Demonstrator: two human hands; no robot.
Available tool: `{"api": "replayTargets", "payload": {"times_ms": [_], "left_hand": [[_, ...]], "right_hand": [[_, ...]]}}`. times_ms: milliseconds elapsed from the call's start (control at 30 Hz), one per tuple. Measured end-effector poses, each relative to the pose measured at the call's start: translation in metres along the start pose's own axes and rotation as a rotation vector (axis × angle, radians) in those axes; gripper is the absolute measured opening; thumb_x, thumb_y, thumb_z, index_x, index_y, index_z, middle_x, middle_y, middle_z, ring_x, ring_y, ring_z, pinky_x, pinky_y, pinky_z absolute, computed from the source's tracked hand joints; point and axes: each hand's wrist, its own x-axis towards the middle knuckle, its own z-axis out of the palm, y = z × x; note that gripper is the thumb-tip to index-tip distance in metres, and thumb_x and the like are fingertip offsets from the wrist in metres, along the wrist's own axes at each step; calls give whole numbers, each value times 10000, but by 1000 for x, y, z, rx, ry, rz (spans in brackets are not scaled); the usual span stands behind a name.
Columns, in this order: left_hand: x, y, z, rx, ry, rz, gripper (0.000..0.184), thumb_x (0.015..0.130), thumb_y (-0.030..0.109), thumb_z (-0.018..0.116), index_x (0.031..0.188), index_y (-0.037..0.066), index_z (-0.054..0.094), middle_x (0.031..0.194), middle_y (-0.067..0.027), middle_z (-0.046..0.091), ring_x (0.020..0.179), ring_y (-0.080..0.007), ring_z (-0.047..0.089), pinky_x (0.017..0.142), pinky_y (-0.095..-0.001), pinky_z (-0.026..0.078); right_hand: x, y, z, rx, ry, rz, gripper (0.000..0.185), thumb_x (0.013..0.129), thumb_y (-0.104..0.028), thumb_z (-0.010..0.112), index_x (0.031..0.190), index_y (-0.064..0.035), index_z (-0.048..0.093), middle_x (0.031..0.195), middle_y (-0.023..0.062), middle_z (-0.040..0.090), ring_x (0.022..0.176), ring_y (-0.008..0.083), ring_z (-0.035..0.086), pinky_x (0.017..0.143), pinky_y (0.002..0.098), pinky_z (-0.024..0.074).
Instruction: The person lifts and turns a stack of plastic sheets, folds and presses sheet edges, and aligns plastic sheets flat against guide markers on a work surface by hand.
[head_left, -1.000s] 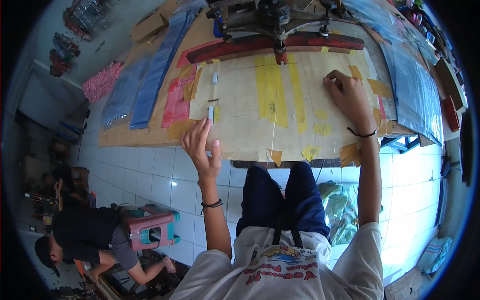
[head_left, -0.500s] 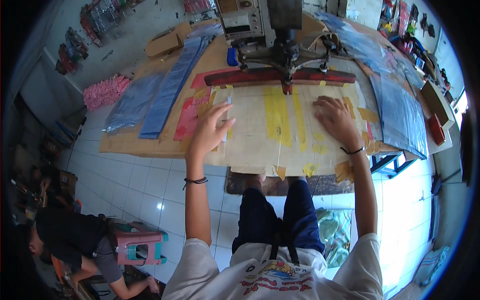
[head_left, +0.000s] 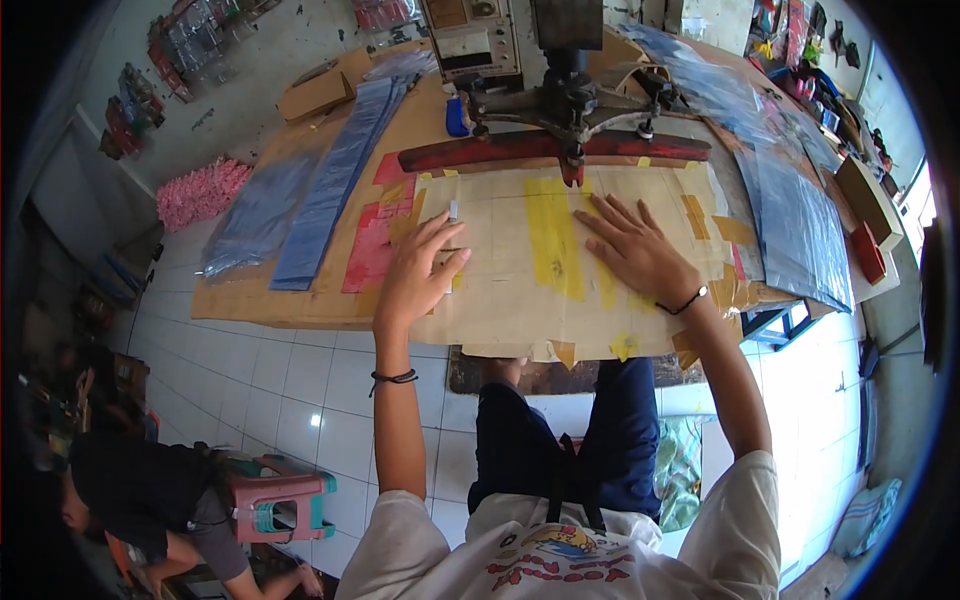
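A cream-coloured sheet [head_left: 490, 300] with yellow and brown tape patches lies on the work table, its near edge reaching past the table front. My left hand [head_left: 415, 272] rests at the sheet's left side, fingers extended, beside a narrow whitish strip [head_left: 453, 211]. Spread flat, my right hand [head_left: 640, 250] lies on the sheet just right of the wide yellow tape band [head_left: 550, 240]. Beyond both hands stands a press head [head_left: 572, 110] with a long red-and-black bar [head_left: 480, 150] along the sheet's far edge. Neither hand grips anything.
Blue plastic sheets lie left [head_left: 335, 190] and right [head_left: 800, 220] on the table. A control box [head_left: 475, 45] stands behind. Pink bundled material [head_left: 203, 190] is at the left. Another person [head_left: 150, 490] bends beside a pink-and-green stool [head_left: 280, 500] at lower left.
My right hand has moved left across the sheet, from its right side toward the yellow band, and its fingers have spread flat. My left hand stays at the left side. The view shifts slightly.
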Motion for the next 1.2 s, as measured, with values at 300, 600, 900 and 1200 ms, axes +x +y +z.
{"api": "replayTargets", "payload": {"times_ms": [300,600,900,1200], "left_hand": [[5,9,-8,-27,33,111,423,906,313,673,1248,65,644,1360,-165,564,1288,-342,493,1089,-422,366],[73,50,29,191,-328,136,714,871,433,681,1377,-35,497,1355,-205,538,1341,-360,423,1112,-395,366],[92,46,30,168,-601,56,794,664,588,809,1207,49,598,1347,-184,527,1256,-343,482,1083,-469,321],[76,72,11,176,-393,242,260,806,179,729,1047,107,662,945,-73,703,941,-254,640,875,-401,399]], "right_hand": [[-48,2,-42,71,-49,-93,383,971,-328,569,1303,-138,597,1402,146,519,1334,303,451,1138,465,291],[5,86,-30,57,-7,35,639,825,-399,751,1355,-137,507,1267,103,581,1255,309,479,1050,475,367],[25,58,-71,77,-560,194,902,630,-501,879,1368,-184,469,1204,109,580,1205,311,529,1003,449,430],[7,48,-67,125,-365,57,749,629,-404,898,1257,-160,570,1216,101,565,1181,295,527,1010,430,403]]}}
